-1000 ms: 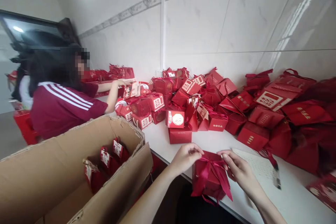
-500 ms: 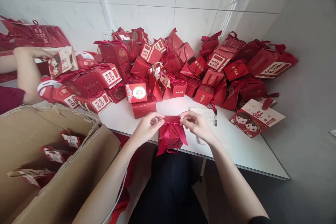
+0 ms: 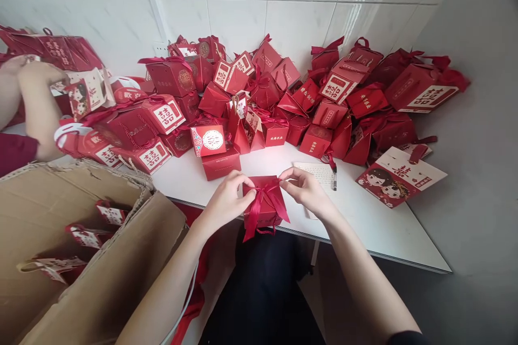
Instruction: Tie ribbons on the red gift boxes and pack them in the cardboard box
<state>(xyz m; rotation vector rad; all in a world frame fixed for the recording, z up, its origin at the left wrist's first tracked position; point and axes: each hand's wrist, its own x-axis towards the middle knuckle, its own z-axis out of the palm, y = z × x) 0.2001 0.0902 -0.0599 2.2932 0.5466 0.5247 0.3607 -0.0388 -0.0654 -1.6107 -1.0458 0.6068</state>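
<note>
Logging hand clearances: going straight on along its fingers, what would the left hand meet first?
The left hand would likely meet the middle of the ribbon bow on the red box; depth there is hard to judge.

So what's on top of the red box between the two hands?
A ribbon bow, pinched at either side by the left hand and right hand. Bow and fingers cover part of the red box; its inside is hidden.

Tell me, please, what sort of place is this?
Probably an indoor packing workroom: many red cardboard gift boxes lie heaped along a white-topped table by a white tiled wall, and an open brown cardboard carton holds red-and-white packages.
</note>
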